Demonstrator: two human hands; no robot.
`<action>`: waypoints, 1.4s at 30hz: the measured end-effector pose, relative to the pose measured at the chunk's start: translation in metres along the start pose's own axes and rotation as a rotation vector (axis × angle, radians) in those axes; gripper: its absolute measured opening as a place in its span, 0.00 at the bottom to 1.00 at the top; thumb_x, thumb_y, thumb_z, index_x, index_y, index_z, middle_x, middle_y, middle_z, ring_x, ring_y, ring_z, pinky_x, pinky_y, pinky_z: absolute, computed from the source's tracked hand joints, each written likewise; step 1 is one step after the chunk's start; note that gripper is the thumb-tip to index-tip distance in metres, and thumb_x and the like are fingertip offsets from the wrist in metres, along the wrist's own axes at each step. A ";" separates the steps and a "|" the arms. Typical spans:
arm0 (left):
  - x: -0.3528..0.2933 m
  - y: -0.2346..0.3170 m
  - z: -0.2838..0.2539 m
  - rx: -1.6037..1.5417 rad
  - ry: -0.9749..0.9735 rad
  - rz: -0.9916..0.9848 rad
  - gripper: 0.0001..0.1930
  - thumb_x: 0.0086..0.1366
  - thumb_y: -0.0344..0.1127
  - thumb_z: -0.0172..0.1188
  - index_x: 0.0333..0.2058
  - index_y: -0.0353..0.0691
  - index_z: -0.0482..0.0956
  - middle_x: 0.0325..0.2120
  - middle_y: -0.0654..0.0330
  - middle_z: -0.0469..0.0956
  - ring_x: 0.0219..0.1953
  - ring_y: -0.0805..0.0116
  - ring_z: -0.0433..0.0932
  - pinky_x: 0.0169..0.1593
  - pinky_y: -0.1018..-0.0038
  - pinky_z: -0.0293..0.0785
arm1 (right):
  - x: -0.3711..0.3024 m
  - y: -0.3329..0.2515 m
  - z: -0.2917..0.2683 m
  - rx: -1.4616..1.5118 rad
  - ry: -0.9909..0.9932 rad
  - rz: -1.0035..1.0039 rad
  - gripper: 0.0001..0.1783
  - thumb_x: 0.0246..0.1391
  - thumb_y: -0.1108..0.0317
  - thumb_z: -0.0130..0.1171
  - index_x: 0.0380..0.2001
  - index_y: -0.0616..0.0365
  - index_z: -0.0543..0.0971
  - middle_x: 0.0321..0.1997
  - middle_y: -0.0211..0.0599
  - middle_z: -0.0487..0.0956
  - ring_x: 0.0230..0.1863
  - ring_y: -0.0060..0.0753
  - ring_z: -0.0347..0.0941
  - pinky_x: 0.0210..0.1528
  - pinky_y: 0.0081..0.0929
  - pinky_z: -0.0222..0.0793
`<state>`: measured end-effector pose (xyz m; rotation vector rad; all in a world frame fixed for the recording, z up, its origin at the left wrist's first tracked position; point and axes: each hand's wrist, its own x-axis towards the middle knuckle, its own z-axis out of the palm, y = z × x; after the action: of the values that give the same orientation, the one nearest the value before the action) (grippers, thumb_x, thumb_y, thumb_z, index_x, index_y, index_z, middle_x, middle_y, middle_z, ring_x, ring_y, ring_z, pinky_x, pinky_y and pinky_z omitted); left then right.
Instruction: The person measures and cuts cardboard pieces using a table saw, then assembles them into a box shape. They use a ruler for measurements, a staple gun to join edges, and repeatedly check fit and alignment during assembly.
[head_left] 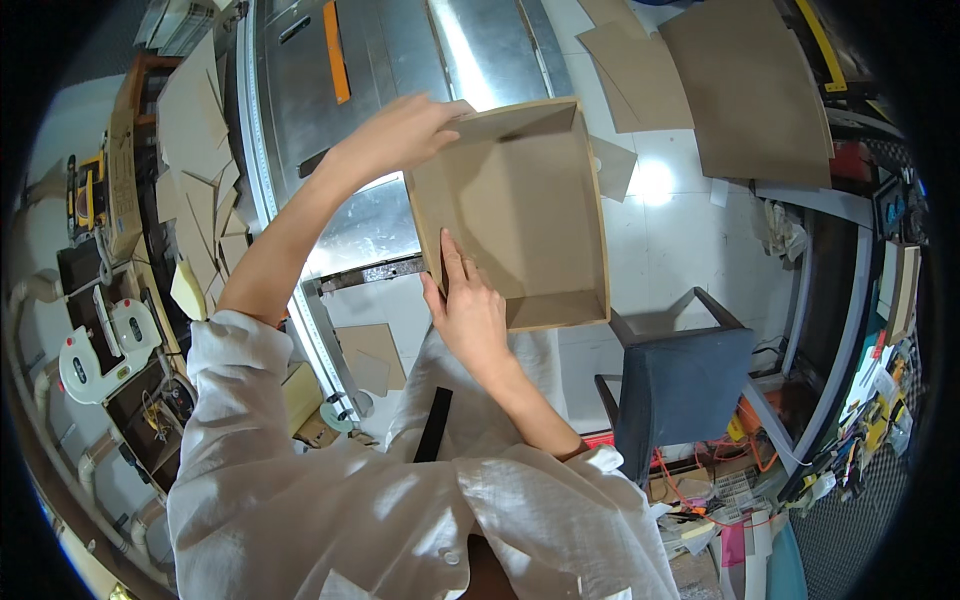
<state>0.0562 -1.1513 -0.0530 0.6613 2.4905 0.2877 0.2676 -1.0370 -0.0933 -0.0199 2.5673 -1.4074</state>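
An open-topped brown board box [540,210] is held up tilted in front of me, its hollow side toward me. It overlaps the right edge of a metal work table. My left hand [400,135] grips the box at its far left corner, with the fingers over the rim and the tips partly hidden. Around the near left corner lies my right hand [472,318], its thumb by the left wall's edge and its long fingers reaching inside against the board. Nothing lies inside the box.
The metal table [385,225] carries an orange strip [336,52] and a small black tool [295,29]. Brown board sheets [745,90] lie at the far right, with more offcuts [195,150] at left. A dark chair [680,390] stands at right beside cluttered shelves.
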 end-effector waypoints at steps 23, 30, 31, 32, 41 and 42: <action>-0.017 0.006 0.034 -0.208 0.454 -0.038 0.16 0.63 0.33 0.58 0.50 0.50 0.79 0.42 0.54 0.81 0.41 0.51 0.80 0.45 0.66 0.77 | 0.011 -0.008 -0.043 0.190 0.140 -0.040 0.24 0.58 0.65 0.57 0.56 0.60 0.69 0.53 0.47 0.73 0.52 0.53 0.71 0.50 0.42 0.72; -0.017 0.005 0.037 -0.158 0.442 -0.016 0.17 0.64 0.31 0.56 0.53 0.49 0.76 0.46 0.55 0.79 0.45 0.48 0.78 0.47 0.61 0.76 | 0.022 0.028 -0.099 -0.033 0.528 -0.035 0.25 0.51 0.71 0.61 0.54 0.60 0.71 0.54 0.49 0.71 0.57 0.54 0.64 0.60 0.45 0.60; -0.019 0.005 0.041 -0.102 0.444 -0.033 0.17 0.64 0.30 0.55 0.53 0.48 0.75 0.46 0.55 0.79 0.45 0.47 0.77 0.46 0.60 0.75 | 0.026 0.031 -0.114 -0.173 0.557 0.043 0.26 0.53 0.69 0.60 0.56 0.61 0.69 0.52 0.51 0.72 0.55 0.54 0.67 0.57 0.43 0.63; -0.018 0.006 0.043 -0.042 0.444 -0.038 0.17 0.64 0.30 0.55 0.53 0.48 0.74 0.45 0.55 0.79 0.44 0.47 0.77 0.45 0.59 0.75 | 0.026 0.043 -0.122 -0.166 0.483 0.108 0.26 0.54 0.68 0.60 0.56 0.61 0.69 0.51 0.52 0.73 0.53 0.55 0.69 0.56 0.43 0.65; -0.020 0.009 0.034 0.049 0.269 -0.147 0.14 0.63 0.27 0.54 0.47 0.43 0.71 0.38 0.49 0.79 0.40 0.41 0.76 0.41 0.53 0.73 | 0.019 0.068 -0.119 -0.088 0.283 0.316 0.19 0.62 0.66 0.51 0.55 0.57 0.74 0.42 0.56 0.80 0.36 0.58 0.79 0.38 0.44 0.74; -0.020 0.008 0.033 0.049 0.261 -0.134 0.14 0.63 0.26 0.54 0.47 0.43 0.71 0.38 0.48 0.79 0.40 0.41 0.76 0.41 0.52 0.73 | 0.019 0.068 -0.119 -0.090 0.266 0.328 0.19 0.63 0.66 0.51 0.56 0.57 0.73 0.42 0.56 0.80 0.36 0.57 0.79 0.38 0.44 0.74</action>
<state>0.0928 -1.1523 -0.0689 0.5001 2.7845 0.2778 0.2324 -0.9034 -0.0911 0.5834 2.6780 -1.2409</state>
